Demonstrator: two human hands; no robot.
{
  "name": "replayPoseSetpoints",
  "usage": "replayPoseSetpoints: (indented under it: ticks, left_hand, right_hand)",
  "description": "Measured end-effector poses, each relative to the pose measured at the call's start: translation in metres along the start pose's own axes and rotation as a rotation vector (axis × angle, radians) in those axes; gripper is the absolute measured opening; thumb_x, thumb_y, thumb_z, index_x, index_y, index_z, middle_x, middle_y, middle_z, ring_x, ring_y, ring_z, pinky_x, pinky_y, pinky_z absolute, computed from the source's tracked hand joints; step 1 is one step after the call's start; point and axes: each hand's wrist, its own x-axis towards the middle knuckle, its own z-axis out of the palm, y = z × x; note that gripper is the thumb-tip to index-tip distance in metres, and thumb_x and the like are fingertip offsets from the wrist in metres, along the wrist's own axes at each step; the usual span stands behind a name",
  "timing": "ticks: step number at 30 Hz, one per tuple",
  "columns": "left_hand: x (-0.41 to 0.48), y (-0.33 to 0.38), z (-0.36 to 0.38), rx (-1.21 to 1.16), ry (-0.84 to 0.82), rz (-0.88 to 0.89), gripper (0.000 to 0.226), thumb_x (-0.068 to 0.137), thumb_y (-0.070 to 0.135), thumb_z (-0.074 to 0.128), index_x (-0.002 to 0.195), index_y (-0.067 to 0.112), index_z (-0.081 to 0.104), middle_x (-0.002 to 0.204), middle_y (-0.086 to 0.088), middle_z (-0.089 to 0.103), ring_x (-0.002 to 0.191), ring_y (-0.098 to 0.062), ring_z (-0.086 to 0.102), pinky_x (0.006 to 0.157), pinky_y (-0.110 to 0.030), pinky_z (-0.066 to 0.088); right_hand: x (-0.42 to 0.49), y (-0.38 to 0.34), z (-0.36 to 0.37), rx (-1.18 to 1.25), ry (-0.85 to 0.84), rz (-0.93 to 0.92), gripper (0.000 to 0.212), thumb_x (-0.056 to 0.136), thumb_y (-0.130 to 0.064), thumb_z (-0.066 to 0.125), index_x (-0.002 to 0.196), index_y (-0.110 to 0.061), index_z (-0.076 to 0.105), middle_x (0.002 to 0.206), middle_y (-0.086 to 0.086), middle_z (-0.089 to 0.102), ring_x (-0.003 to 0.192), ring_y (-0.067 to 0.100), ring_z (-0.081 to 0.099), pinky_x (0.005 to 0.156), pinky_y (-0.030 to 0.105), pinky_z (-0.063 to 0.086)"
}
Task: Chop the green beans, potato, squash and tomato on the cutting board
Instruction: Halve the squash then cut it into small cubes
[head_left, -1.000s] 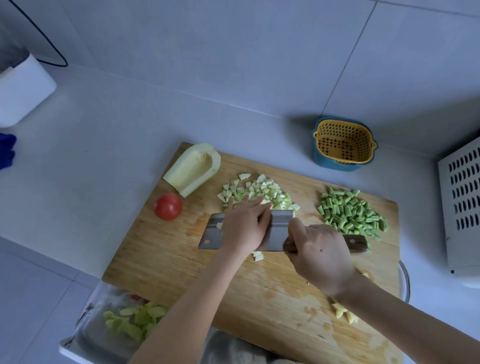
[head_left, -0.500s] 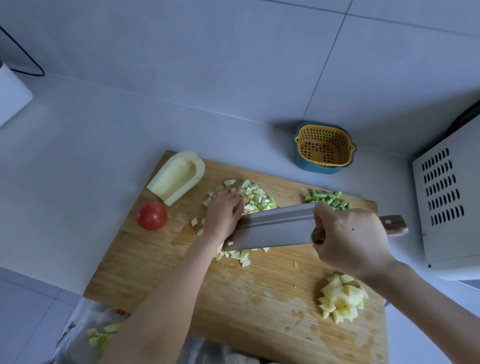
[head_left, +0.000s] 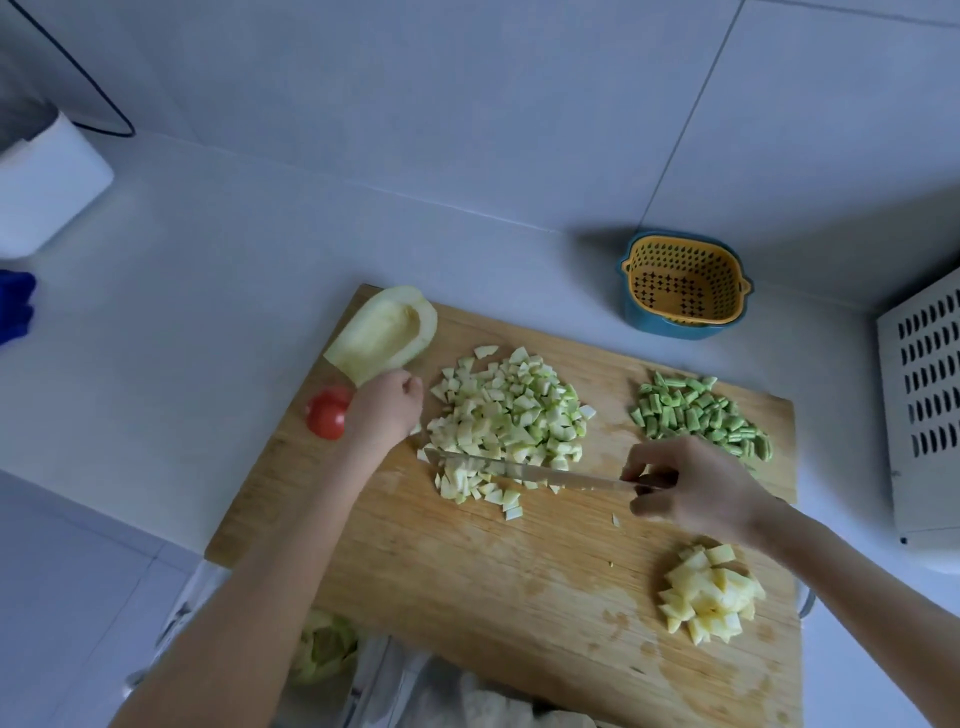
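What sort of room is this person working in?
Most likely a home kitchen. A wooden cutting board on a pale counter holds diced squash and a knife, and a yellow colander sits against the tiled wall.

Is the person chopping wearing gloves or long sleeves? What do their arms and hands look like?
No gloves and no sleeves in view. The left hand and right hand are bare, with no rings that I can see. The left forearm and right forearm are bare up to the picture's edge; no watch or bracelet shows.
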Motion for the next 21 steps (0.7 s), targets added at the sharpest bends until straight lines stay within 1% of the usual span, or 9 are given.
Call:
replayPoseSetpoints:
  ticks: [2,3,4,6,10,14,17,18,21]
  left_hand:
    - [-0.007,-0.009,0.002,0.107,-0.087,-0.074,0.030,0.100,0.024,0.033,0.110,0.007,0.057,0.109,-0.013,0.062,0.101,-0.030,0.058,0.078,-0.032,0.042]
    - [-0.009,-0.012,0.005,0.116,-0.121,-0.106,0.035,0.100,0.023,0.033,0.122,0.005,0.052,0.120,-0.016,0.059,0.107,-0.031,0.056,0.082,-0.034,0.043]
    - [-0.011,-0.014,0.007,0.103,-0.155,-0.133,0.038,0.100,0.021,0.032,0.130,0.004,0.047,0.126,-0.017,0.055,0.109,-0.030,0.056,0.085,-0.034,0.043]
    - [-0.014,-0.015,0.014,0.037,-0.216,-0.174,0.039,0.099,0.017,0.032,0.136,0.006,0.041,0.128,-0.017,0.053,0.103,-0.028,0.057,0.084,-0.033,0.048]
    - [-0.011,-0.015,0.016,-0.054,-0.227,-0.280,0.038,0.095,0.012,0.032,0.132,0.010,0.042,0.121,-0.015,0.051,0.095,-0.028,0.057,0.077,-0.042,0.056]
    - [-0.004,-0.011,0.011,-0.141,-0.266,-0.311,0.042,0.097,0.013,0.030,0.139,0.015,0.036,0.131,-0.011,0.047,0.099,-0.025,0.052,0.064,-0.032,0.050]
    - [0.007,0.002,0.005,-0.378,-0.342,-0.457,0.039,0.099,0.008,0.034,0.136,0.015,0.042,0.133,-0.008,0.044,0.107,-0.025,0.050,0.050,-0.028,0.049]
    - [0.012,0.006,0.002,-0.411,-0.365,-0.482,0.035,0.099,0.007,0.036,0.131,0.013,0.047,0.129,-0.008,0.047,0.106,-0.023,0.051,0.050,-0.028,0.050]
    - [0.028,0.017,-0.007,-0.362,-0.440,-0.464,0.021,0.096,0.008,0.044,0.110,0.007,0.060,0.104,-0.009,0.063,0.081,-0.017,0.061,0.047,-0.025,0.050]
  right_hand:
    - [0.001,0.003,0.009,0.011,-0.062,-0.006,0.026,0.066,-0.023,0.077,0.062,-0.038,0.056,0.062,-0.012,0.060,0.057,-0.003,0.052,0.053,0.022,0.035]
    - [0.002,0.004,0.012,0.021,-0.105,-0.004,0.025,0.066,-0.023,0.077,0.061,-0.037,0.057,0.062,-0.012,0.061,0.057,-0.002,0.053,0.055,0.024,0.040]
    - [0.003,0.004,0.016,0.024,-0.150,-0.006,0.023,0.066,-0.024,0.078,0.062,-0.035,0.058,0.064,-0.012,0.062,0.059,0.000,0.055,0.058,0.026,0.045]
    - [0.005,0.002,0.024,0.011,-0.219,-0.025,0.022,0.067,-0.026,0.077,0.062,-0.033,0.057,0.066,-0.012,0.061,0.060,0.000,0.056,0.066,0.028,0.048]
    - [0.017,-0.003,0.035,-0.006,-0.250,-0.079,0.025,0.071,-0.027,0.074,0.060,-0.032,0.052,0.065,-0.014,0.055,0.056,-0.002,0.049,0.063,0.024,0.042]
    - [0.033,-0.006,0.032,0.028,-0.223,-0.101,0.025,0.076,-0.022,0.070,0.060,-0.030,0.053,0.061,-0.012,0.055,0.056,0.000,0.049,0.058,0.023,0.040]
    - [0.048,-0.005,0.024,0.026,-0.144,-0.117,0.024,0.078,-0.020,0.068,0.062,-0.027,0.053,0.063,-0.012,0.054,0.059,0.003,0.049,0.055,0.021,0.038]
    - [0.053,-0.005,0.020,0.002,-0.113,-0.125,0.022,0.078,-0.021,0.068,0.062,-0.027,0.054,0.063,-0.012,0.054,0.059,0.003,0.049,0.054,0.022,0.038]
    - [0.066,-0.004,0.008,-0.062,-0.084,-0.140,0.012,0.077,-0.025,0.068,0.068,-0.027,0.060,0.065,-0.013,0.058,0.061,0.001,0.052,0.053,0.022,0.038]
